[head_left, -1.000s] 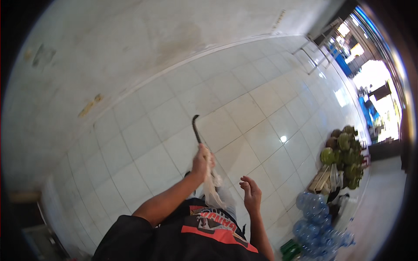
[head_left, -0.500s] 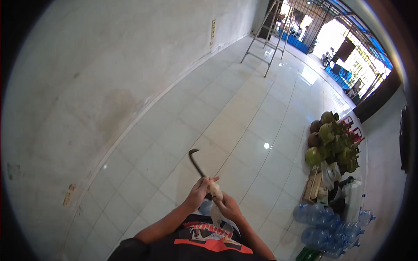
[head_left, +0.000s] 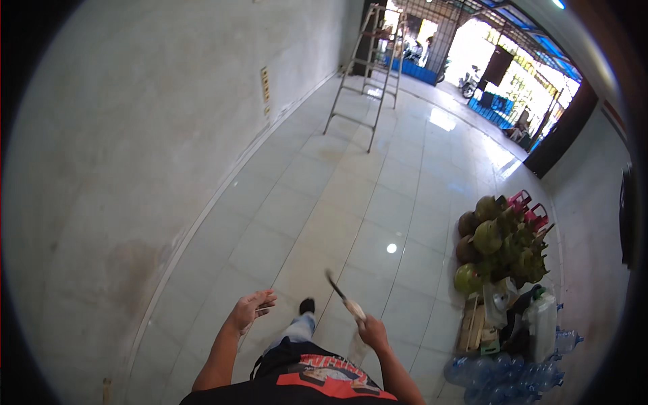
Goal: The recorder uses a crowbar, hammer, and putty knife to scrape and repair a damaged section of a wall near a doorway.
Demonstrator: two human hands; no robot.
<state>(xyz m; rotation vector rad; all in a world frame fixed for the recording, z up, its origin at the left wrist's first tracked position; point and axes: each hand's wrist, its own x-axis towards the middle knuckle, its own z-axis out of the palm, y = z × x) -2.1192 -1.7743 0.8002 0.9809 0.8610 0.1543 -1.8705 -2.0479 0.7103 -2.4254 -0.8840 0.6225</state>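
My right hand (head_left: 372,332) is closed round the lower end of a hooked tool (head_left: 335,289). Its dark, narrow metal part points forward and left, with a bent tip that looks blurred. Next to my fingers its grip part looks pale and wrapped in whitish plastic. Well apart from the tool, my left hand (head_left: 254,310) is held out over the floor on the left. The left fingers are stretched out and hold nothing.
Green coconuts (head_left: 487,236) are piled on the right, with pink-handled objects behind them. Nearer stand a wooden crate (head_left: 470,324), plastic bags and large blue water bottles (head_left: 496,372). A metal stepladder (head_left: 354,121) stands ahead, near the left wall (head_left: 135,135). The floor (head_left: 378,209) is tiled.
My left hand has let go of the tool's wrapped part and moved left. My right hand has carried the tool to the right. The view has shifted, and a foot now shows.
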